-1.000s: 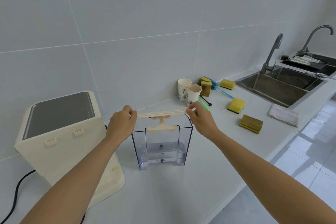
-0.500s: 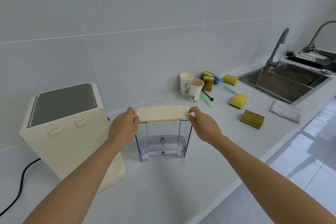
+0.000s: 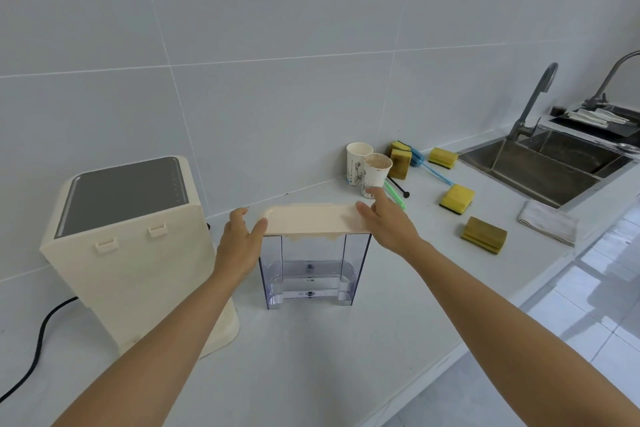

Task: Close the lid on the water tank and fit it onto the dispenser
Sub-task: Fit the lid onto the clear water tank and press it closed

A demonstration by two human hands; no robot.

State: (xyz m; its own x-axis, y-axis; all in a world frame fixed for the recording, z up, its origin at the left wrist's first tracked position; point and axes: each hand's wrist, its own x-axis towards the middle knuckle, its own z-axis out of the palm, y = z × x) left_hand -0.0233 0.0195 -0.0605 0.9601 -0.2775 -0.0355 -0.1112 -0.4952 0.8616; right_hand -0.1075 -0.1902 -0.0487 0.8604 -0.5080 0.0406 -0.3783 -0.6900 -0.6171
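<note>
- On a white counter (image 3: 311, 357) below a grey tiled wall, a person seats a cream lid (image 3: 313, 222) on a clear tank (image 3: 310, 270), the tank standing just right of the dispenser (image 3: 131, 253).
- The left hand (image 3: 239, 243) pinches the lid's left end, thumb on the near edge and fingers curled over the far side; the right hand (image 3: 388, 222) grips the right end the same way, its fingers partly spread.
- The lid lies flat across the tank's rim, and whether it has clicked home cannot be told from here.
- Judged from this, the step goes best with even downward pressure at both ends, so the lid does not tip and catch on one wall.
- With little water visible at the bottom, the tank should lift lightly, yet a level carry seems wise.
- The dispenser's facing side carries two small tabs (image 3: 131, 237); the tank probably has to meet them squarely.
- The lid is matte, rounded at the corners, with small lugs showing beneath its near edge.
- The tank is hard, glossy, see-through plastic, box-shaped, with a stepped floor.
- The dispenser is a cream block with a dark, smooth top panel.
- Farther right stand two paper cups (image 3: 367, 172), with yellow sponges (image 3: 457, 199) scattered toward a steel sink (image 3: 554, 163).
</note>
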